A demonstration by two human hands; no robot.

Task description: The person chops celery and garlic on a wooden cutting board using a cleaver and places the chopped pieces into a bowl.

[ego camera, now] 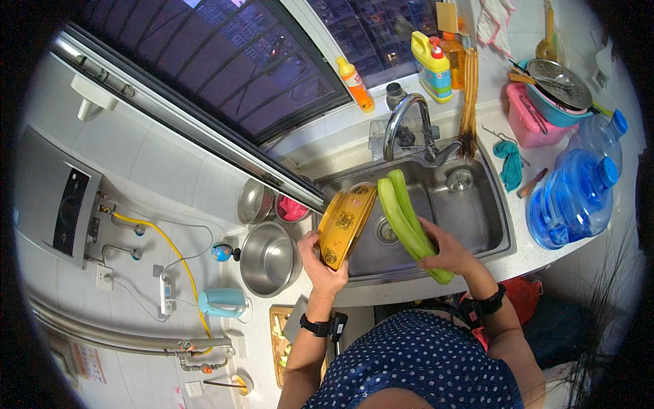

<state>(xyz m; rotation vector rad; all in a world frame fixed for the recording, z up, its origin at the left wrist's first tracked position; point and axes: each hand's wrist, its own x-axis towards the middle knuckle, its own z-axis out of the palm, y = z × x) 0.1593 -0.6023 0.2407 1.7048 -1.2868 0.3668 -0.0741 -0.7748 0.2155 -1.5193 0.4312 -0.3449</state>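
Observation:
My left hand (323, 268) grips a yellow dish (343, 220) with dark printed emblems, tilted on its side above the left part of the steel sink (352, 263). My right hand (449, 250) is closed around two long, pale green peeled vegetables (405, 225), which lie side by side and slant up toward the faucet. Their exact kind is unclear. Both the dish and the vegetables are over the basin, apart from each other. Behind them a curved chrome faucet (403, 115) stands at the sink's back edge, and no stream of water shows beneath it.
Left of the sink stand a steel pot (270, 259), a light blue kettle (220, 302) and a wooden cutting board (277, 353) with a knife and scraps. A window sash (204, 128) juts over the counter. Blue water jugs (567, 204) and a pink tub (529, 122) occupy the right side.

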